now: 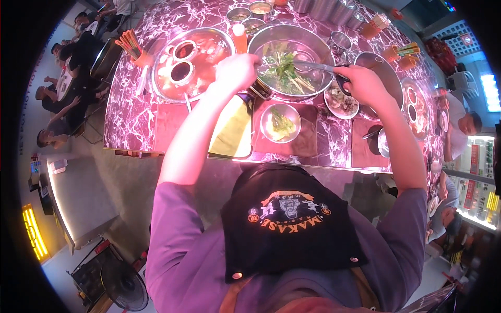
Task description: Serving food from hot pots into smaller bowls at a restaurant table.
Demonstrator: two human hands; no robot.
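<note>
My right hand (362,84) grips black-handled kitchen scissors (315,65), their blades pointing left over a wide metal pot (332,49). A bunch of leafy greens (287,68) lies at the blade tips, above or in the pot's clear liquid; I cannot tell which. At the pot's left rim, my left hand (238,71) is curled with its fingers towards the greens. Whatever it may hold is too unclear to name. Below the pot, a small bowl (263,129) contains some greens and pale food. A bowl of meat pieces (341,99) sits under my right wrist.
Left of the pot is a round metal tray (155,84) with reddish food and two dark sauce cups (182,72). An orange drink (239,38) stands between them. Another pot (379,74) is at right. Chopstick holders (143,58) line the marbled table (127,117). People sit nearby.
</note>
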